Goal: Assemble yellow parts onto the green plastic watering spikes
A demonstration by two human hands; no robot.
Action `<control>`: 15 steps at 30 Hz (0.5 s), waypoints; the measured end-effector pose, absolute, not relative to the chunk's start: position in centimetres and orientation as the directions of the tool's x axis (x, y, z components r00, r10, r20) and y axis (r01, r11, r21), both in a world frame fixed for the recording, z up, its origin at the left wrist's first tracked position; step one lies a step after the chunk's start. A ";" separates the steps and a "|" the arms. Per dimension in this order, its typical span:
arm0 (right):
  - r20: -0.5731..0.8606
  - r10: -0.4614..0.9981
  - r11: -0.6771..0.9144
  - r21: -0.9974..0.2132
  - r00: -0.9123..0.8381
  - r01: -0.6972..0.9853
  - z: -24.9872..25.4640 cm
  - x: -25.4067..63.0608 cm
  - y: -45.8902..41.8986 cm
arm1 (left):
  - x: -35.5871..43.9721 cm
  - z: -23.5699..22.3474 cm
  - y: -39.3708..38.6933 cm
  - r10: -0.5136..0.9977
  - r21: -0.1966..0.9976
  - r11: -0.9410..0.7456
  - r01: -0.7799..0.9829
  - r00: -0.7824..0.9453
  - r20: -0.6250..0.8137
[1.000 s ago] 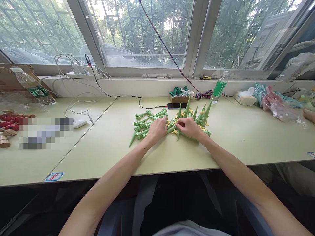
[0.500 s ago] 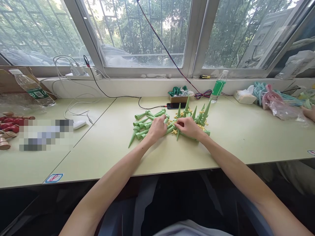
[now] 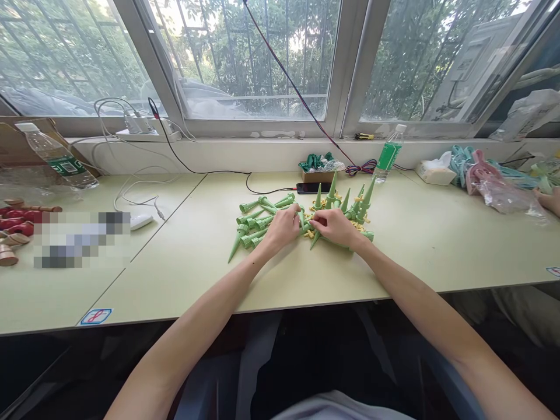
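Green plastic watering spikes [image 3: 243, 231] lie in a heap on the pale table, mostly to the left of my hands. My left hand [image 3: 283, 228] is closed at the heap's right side, with a green spike [image 3: 301, 218] upright at its fingertips. Beside it, my right hand [image 3: 336, 227] is pinched; what its fingertips hold, if anything, is too small to make out. Behind and right of that hand stand several spikes [image 3: 366, 201], points up, among small yellow valve pieces [image 3: 366, 220]. More yellow pieces lie between the hands, partly covered by the fingers.
A phone [image 3: 313, 188] on a cable lies behind the spikes, near a small box [image 3: 322, 175] of green material. A green-labelled bottle [image 3: 389, 154] stands at the back. Tissues [image 3: 436, 170] and pastel plastic items [image 3: 481, 169] are rightward, with another person's hand [image 3: 549, 201].
My left hand has shifted slightly, and a green spike now shows upright at its fingertips. My right hand stays nearly in place. A spike pointing down beneath it has tilted a little.
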State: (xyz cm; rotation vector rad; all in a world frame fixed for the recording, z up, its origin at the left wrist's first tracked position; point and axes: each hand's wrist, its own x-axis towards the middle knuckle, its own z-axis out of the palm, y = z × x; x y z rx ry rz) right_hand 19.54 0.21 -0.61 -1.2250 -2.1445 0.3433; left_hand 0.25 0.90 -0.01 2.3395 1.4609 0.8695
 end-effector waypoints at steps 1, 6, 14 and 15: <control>0.398 0.841 0.534 -0.507 -0.366 0.677 -0.6 19.6 0.2 | 0.2 0.0 0.9 0.878 0.493 -0.471 0.732 0.330 0.347; 0.395 0.839 0.538 -0.500 -0.374 0.678 -0.7 19.6 0.3 | 0.1 -0.2 1.0 0.881 0.468 -0.472 0.747 0.374 0.291; 0.391 0.838 0.541 -0.509 -0.380 0.670 -0.6 19.6 0.1 | 0.1 0.5 0.4 0.877 0.308 -0.471 0.826 0.401 0.266; 0.390 0.839 0.539 -0.512 -0.379 0.669 -0.6 19.6 0.1 | 0.1 0.6 0.3 0.879 0.295 -0.466 0.834 0.398 0.264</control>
